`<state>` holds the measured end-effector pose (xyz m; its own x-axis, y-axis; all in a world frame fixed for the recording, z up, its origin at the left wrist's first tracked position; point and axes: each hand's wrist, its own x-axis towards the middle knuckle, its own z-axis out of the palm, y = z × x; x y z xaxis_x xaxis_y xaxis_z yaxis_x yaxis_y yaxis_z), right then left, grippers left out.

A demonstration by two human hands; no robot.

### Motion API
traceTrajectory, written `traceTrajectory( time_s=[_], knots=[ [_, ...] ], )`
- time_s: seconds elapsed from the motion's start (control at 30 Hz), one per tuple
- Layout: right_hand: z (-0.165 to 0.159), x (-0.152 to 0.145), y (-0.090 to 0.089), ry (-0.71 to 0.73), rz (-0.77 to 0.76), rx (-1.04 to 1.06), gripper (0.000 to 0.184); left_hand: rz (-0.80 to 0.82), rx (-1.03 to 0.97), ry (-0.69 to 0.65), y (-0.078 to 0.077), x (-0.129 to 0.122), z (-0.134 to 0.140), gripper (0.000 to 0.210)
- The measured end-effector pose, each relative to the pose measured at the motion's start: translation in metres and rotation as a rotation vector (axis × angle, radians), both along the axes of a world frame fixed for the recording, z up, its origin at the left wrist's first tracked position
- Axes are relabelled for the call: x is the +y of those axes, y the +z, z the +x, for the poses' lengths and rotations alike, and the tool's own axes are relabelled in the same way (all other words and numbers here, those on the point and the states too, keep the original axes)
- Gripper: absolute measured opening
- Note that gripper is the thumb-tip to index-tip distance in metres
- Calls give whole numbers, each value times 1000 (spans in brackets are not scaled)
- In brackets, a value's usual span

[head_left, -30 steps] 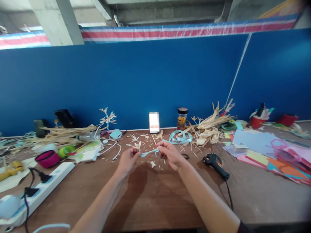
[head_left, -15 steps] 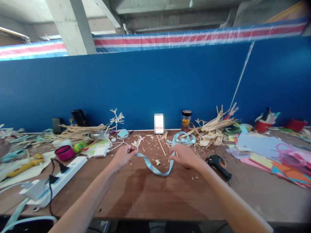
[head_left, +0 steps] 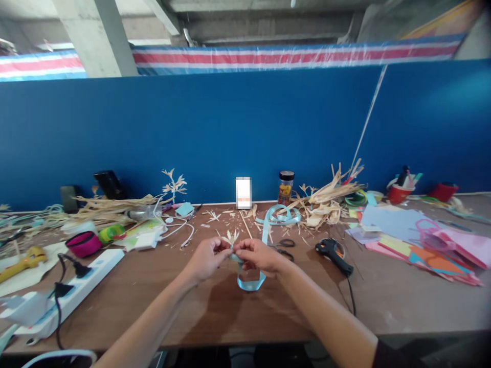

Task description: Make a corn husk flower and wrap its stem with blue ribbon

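Observation:
My left hand (head_left: 208, 259) is closed in a pinch around the base of a small flower (head_left: 231, 236) of pale dried husk, its petals pointing up between my hands. Right beside it, the fingers of my right hand (head_left: 261, 255) pinch a light-blue ribbon (head_left: 251, 285) against the flower's base. From there the ribbon hangs in a loop below my right hand and runs back to a loose coil (head_left: 282, 214) on the table. Behind my right wrist lie the black handles of what look like scissors (head_left: 287, 244).
A black glue gun (head_left: 333, 255) lies at right, near coloured paper (head_left: 437, 263). Dried husks (head_left: 326, 207) and a black-lidded jar (head_left: 286, 188) stand at the back. At left are a white power strip (head_left: 76, 294), a pink band (head_left: 83, 244) and a yellow glue gun (head_left: 26, 261).
My hands have come together. The right hand moved left from over the ribbon to the flower's base, and the ribbon's loop is narrower. The scissors' handles now show. The view shifted slightly right.

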<state>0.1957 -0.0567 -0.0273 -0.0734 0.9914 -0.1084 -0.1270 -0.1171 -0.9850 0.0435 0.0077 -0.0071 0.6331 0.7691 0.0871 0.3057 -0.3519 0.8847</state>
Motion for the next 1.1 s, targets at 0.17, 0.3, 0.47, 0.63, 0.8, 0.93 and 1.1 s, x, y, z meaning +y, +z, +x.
traceTrajectory(
  time_s=[0.17,0.3,0.47,0.63,0.8,0.93,1.1],
  knots=[
    [-2,1,-9,-65,-8,-93,12,23,-7,8,-9,1,6,21],
    [-5,1,-15,-89,-7,-117,15,-15,-22,44,-15,1,9,21],
    [-6,0,-19,-105,-42,-124,18,-110,-63,84,-18,-3,13,23],
    [-7,2,-25,-118,-30,-116,20,-156,-59,100,-16,-6,16,26],
    [-9,3,-27,-135,-8,-205,25,-146,-31,135,-16,-7,17,24],
    [-11,4,-28,-155,-10,-242,22,-162,-35,136,-18,-5,17,23],
    [-11,9,-37,-166,39,-246,16,-252,-55,130,-19,-4,17,26]
  ],
)
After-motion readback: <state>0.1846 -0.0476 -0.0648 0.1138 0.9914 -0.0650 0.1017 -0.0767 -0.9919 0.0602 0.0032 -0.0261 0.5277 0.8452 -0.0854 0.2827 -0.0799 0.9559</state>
